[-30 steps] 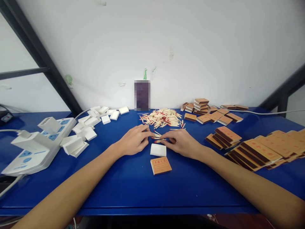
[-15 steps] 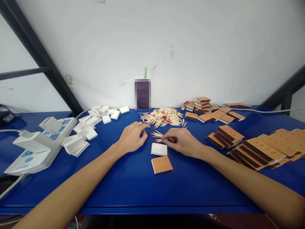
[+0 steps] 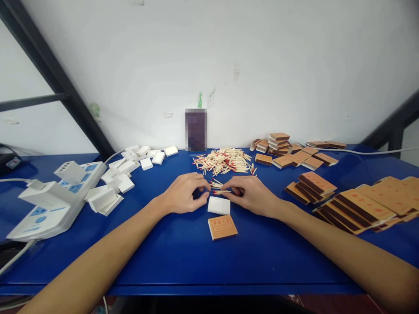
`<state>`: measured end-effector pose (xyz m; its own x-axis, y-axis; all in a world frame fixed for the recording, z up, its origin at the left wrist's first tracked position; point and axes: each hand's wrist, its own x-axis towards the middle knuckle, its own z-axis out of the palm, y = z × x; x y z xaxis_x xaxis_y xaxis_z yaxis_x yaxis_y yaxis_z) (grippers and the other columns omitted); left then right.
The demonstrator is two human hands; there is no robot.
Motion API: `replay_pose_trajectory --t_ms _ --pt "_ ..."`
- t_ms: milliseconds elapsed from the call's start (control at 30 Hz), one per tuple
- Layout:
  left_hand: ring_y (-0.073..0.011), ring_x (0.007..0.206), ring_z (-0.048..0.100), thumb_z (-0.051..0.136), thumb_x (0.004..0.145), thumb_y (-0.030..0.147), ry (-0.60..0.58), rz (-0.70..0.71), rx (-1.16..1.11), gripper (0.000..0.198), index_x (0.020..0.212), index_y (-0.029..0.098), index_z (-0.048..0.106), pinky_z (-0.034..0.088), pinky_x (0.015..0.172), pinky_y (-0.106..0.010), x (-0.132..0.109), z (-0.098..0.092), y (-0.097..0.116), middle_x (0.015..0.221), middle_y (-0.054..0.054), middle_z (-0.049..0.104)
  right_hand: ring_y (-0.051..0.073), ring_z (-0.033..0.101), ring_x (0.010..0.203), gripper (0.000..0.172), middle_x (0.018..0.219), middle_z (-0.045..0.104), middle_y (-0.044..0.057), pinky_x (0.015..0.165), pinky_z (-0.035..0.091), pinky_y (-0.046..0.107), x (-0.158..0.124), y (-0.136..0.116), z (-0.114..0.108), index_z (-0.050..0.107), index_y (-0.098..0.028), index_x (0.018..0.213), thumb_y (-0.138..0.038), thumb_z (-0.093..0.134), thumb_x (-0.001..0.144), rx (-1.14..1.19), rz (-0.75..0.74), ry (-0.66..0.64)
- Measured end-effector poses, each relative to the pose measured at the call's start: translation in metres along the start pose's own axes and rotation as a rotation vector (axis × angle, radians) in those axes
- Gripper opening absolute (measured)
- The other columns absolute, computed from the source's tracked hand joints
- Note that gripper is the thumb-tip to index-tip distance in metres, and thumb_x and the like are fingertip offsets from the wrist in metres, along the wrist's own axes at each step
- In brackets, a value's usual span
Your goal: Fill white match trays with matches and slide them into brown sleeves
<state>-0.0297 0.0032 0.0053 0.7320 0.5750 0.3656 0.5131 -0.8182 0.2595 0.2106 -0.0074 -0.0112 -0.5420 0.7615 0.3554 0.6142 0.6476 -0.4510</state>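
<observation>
**Q:** What are you doing at the blue table [image 3: 163, 261]?

**A:** By my reading, I am gathering and squaring up loose sticks: the nearer matches [image 3: 220, 192] and the farther matches [image 3: 216, 184] are lying in two small groups between my hands.

**Q:** And what is the next move calling for?

**A:** In my judgement, it is calling for light, even pressure from both sides, with the thin sticks staying parallel rather than rolling.

**Q:** How are your fingers standing?

**A:** My left hand [image 3: 186, 192] is curving, thumb and forefinger tips standing slightly apart, nothing showing between them. On my right hand [image 3: 253, 196], thumb and fingertips are meeting the plain ends of the nearer matches; whether they are truly pinching, I cannot tell.

**Q:** Where are the sticks lying?

**A:** The nearer matches are lying just beyond the white box [image 3: 218, 205], red heads facing my left fingertips. The farther ones are fanning out just behind, short of the big heap [image 3: 225, 160]. The orange matchbox [image 3: 223, 227] is lying closest to me, apart from both hands.
</observation>
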Motion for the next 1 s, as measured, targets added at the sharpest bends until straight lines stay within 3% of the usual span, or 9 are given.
replay_pose_trajectory --t_ms 133,333,467,633,833,1000 --pt "-0.0159 0.074 0.055 0.056 0.087 0.033 -0.073 0.060 -0.040 0.020 0.091 0.016 0.068 0.044 0.072 -0.029 -0.001 -0.001 0.007 0.079 -0.003 0.061 0.011 0.046 0.059 0.016 0.065 0.054 -0.002 0.058 0.034 0.024 0.000 0.000 -0.001 0.074 -0.021 0.089 -0.025 0.059 0.090 0.012 -0.061 -0.035" --pt "-0.0164 0.073 0.054 0.057 0.084 0.034 -0.105 0.094 -0.017 0.020 0.087 0.017 0.066 0.043 0.072 -0.030 -0.001 0.000 0.011 0.077 -0.003 0.060 0.011 0.046 0.059 0.015 0.062 0.050 -0.003 0.059 0.035 0.024 0.000 0.001 0.000 0.074 -0.020 0.091 -0.025 0.059 0.090 0.009 -0.096 -0.015" --pt "-0.0163 0.075 0.056 0.051 0.088 0.030 -0.098 0.068 -0.054 0.020 0.091 0.017 0.067 0.045 0.073 -0.030 0.000 -0.001 0.011 0.080 -0.003 0.062 0.012 0.048 0.061 0.018 0.066 0.054 -0.001 0.060 0.036 0.025 0.000 0.001 0.000 0.074 -0.020 0.093 -0.027 0.057 0.091 -0.008 -0.088 -0.036" --pt "-0.0180 0.081 0.058 0.044 0.089 0.022 0.017 -0.039 0.036 0.027 0.095 0.017 0.069 0.047 0.074 -0.032 0.000 0.001 0.005 0.087 -0.005 0.063 0.012 0.048 0.060 0.019 0.066 0.055 -0.001 0.060 0.036 0.025 -0.001 0.002 0.000 0.074 -0.021 0.096 -0.029 0.058 0.092 -0.019 -0.078 -0.027" --pt "-0.0174 0.080 0.058 0.045 0.084 0.018 -0.058 -0.022 0.036 0.030 0.096 0.018 0.073 0.047 0.076 -0.031 0.000 -0.001 0.001 0.086 -0.004 0.062 0.012 0.046 0.059 0.017 0.063 0.053 -0.002 0.055 0.031 0.025 -0.001 -0.001 -0.004 0.073 -0.020 0.090 -0.032 0.061 0.088 -0.060 0.036 -0.001" --pt "-0.0159 0.081 0.059 0.045 0.083 0.015 -0.094 0.021 0.006 0.034 0.102 0.019 0.073 0.047 0.076 -0.029 0.000 -0.002 0.003 0.089 -0.004 0.063 0.011 0.046 0.058 0.016 0.064 0.055 -0.001 0.056 0.032 0.025 0.000 -0.002 -0.003 0.073 -0.020 0.085 -0.029 0.060 0.087 -0.055 0.045 -0.015"
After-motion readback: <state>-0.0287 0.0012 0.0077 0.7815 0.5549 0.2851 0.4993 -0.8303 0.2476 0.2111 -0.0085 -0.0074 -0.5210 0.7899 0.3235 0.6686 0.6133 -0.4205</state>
